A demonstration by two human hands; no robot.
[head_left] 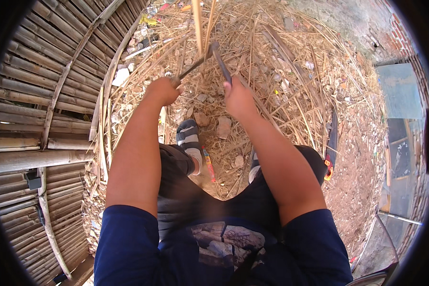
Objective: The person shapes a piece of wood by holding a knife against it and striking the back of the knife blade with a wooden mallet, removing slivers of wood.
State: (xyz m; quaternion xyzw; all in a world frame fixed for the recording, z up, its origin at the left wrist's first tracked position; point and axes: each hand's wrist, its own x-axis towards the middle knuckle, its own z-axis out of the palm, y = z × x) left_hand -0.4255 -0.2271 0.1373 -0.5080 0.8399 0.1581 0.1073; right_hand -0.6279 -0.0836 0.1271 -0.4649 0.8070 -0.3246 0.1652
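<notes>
My left hand is closed round the handle of a large knife, its dark blade pointing forward and to the right. My right hand grips a hammer by its dark handle. The hammer's head is over the tip end of the blade, and I cannot tell whether the two touch. Just beyond them a pale split bamboo piece stands up toward the top edge. Its lower end is close to the blade; whether the blade is in it is unclear.
Bamboo strips, straw and stones litter the ground. By my right knee lies a handsaw with a red-orange handle. A red tube-like wrapper is between my feet. A bamboo slat wall runs along the left; a blue-grey panel leans at right.
</notes>
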